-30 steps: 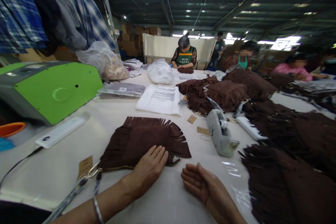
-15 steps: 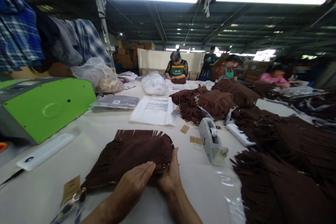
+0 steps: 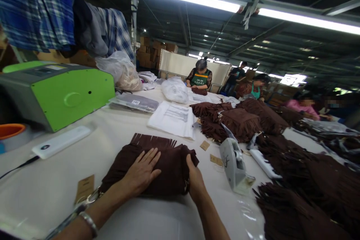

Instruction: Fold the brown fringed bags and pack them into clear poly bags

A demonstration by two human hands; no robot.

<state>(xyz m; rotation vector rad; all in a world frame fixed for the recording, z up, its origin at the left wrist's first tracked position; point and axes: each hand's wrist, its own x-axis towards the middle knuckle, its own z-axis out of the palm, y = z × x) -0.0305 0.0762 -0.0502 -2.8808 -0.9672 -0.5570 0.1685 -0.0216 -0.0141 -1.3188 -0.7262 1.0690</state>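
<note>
A dark brown fringed bag lies on the white table in front of me, its fringe pointing away. My left hand rests flat on top of it, fingers stretched out, a silver bangle on that wrist. At the bag's right end my right hand grips the edge, thumb on the near face and the other fingers hidden behind. By the left end are a metal clasp and a brown card tag, partly behind my left forearm.
A grey tape dispenser stands to the right, near small tags. Piled fringed bags cover the right side. A green machine and a white device are left. Papers lie ahead; a co-worker sits beyond.
My left hand has moved from the bag's near edge onto its top and flattened out. My right hand has shifted up around the right end. The view has turned left and tilted.
</note>
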